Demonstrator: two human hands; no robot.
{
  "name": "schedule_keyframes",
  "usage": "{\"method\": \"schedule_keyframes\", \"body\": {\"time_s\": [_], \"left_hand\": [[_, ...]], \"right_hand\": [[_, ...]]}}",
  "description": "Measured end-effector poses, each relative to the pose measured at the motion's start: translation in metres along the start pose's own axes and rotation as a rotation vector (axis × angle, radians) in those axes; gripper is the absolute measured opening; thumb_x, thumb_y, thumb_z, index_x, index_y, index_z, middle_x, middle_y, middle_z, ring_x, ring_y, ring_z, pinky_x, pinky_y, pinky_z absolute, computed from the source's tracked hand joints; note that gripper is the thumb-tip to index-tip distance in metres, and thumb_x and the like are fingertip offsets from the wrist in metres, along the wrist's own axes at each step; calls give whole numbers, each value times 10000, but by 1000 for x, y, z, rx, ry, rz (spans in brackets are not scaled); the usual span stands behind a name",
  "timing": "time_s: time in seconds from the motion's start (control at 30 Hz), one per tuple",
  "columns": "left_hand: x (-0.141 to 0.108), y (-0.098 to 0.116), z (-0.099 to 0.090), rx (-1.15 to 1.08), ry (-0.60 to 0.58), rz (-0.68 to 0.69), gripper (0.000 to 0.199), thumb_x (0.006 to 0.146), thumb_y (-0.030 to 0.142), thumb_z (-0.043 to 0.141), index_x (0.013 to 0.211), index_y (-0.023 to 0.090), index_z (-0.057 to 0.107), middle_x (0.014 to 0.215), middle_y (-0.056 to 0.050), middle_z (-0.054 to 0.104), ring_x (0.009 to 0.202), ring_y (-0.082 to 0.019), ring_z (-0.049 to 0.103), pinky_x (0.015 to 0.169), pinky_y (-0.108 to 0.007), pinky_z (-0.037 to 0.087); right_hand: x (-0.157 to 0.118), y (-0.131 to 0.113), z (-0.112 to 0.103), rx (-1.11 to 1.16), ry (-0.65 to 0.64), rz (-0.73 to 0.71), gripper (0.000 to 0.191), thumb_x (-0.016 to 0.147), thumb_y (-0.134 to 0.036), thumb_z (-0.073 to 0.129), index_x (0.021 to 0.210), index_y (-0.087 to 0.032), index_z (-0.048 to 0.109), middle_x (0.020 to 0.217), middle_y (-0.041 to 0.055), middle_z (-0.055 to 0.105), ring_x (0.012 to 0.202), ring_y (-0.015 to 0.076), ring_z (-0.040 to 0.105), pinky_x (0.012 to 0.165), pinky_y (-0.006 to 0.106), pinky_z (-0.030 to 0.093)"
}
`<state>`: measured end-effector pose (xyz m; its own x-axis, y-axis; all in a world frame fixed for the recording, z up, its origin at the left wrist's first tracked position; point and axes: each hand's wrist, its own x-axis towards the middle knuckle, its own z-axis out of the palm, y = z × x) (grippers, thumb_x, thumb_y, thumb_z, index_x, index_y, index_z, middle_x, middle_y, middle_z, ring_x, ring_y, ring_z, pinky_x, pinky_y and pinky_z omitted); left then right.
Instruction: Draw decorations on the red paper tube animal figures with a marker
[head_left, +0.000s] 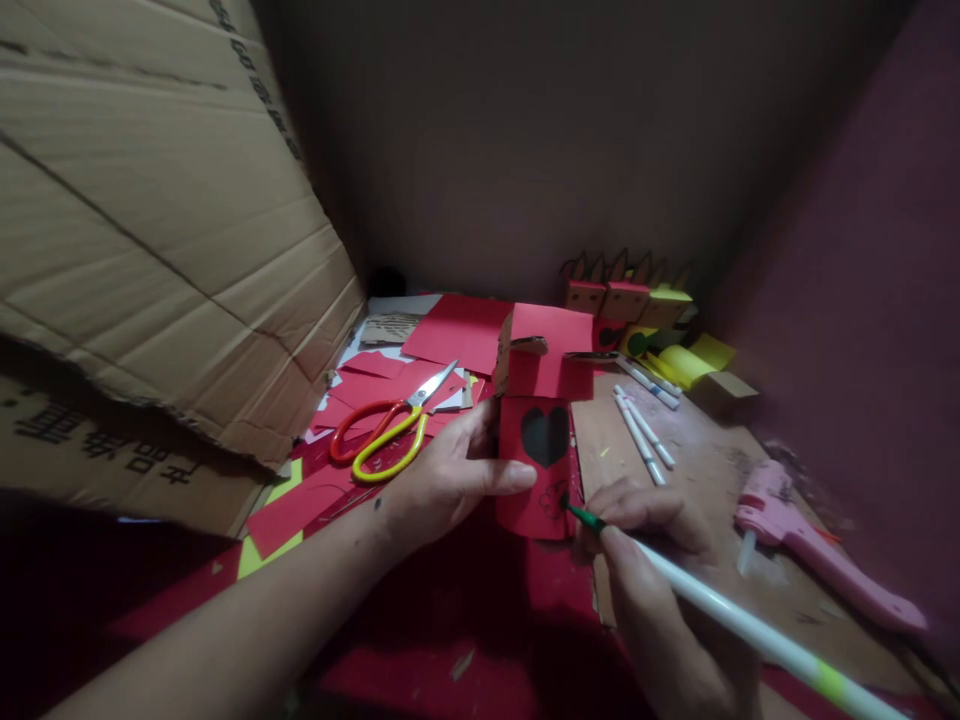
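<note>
My left hand (457,470) grips the left side of a red paper-covered cardboard figure (517,510), its thumb lying across the front. The figure has a boxy upper part with cardboard ear-like pieces and a dark heart on its lower part. Below the heart is a small drawn outline resembling a flower. My right hand (660,570) holds a white marker pen (720,605) with a green tip, which touches the red paper beside that outline. Left of the figure lie scissors (401,425) with red and yellow handles, blades apart.
Several small cardboard figures (626,300) stand at the back. White markers (645,435) and a pink glue gun (825,560) lie on the right. Red paper sheets (457,330) cover the back left. A large cardboard sheet (165,220) rises at the left.
</note>
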<state>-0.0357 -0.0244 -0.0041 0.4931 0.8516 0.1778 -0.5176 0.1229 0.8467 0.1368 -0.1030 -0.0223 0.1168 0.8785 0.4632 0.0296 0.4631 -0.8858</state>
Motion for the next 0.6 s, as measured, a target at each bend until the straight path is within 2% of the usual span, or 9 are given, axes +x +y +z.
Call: {"method": "schedule_keyframes", "body": {"time_s": [0.23, 0.43, 0.6], "left_hand": [[1, 0, -1, -1, -2, 2, 507, 654, 192, 862, 1113, 173, 647, 1125, -106, 695, 1093, -295, 638, 963, -419, 470], [0, 0, 0, -2, -26, 11, 485, 674, 197, 842, 1116, 169, 646, 1134, -114, 697, 1097, -305, 648, 951, -412, 480], [1, -1, 0, -2, -22, 16, 477, 671, 201, 845, 1107, 181, 653, 1114, -98, 702, 1085, -296, 652, 957, -414, 483]], "right_hand": [[2, 2, -3, -87, -79, -36, 110, 980, -189, 596, 947, -294, 605, 842, -40, 677, 677, 90, 676, 621, 144, 556], [5, -3, 0, -115, -69, -85, 129, 966, -168, 609, 913, -286, 611, 798, -42, 663, 666, 91, 649, 618, 147, 550], [7, -9, 4, -71, -28, -65, 126, 941, -171, 642, 873, -277, 653, 769, -31, 659, 664, 119, 635, 618, 203, 553]]}}
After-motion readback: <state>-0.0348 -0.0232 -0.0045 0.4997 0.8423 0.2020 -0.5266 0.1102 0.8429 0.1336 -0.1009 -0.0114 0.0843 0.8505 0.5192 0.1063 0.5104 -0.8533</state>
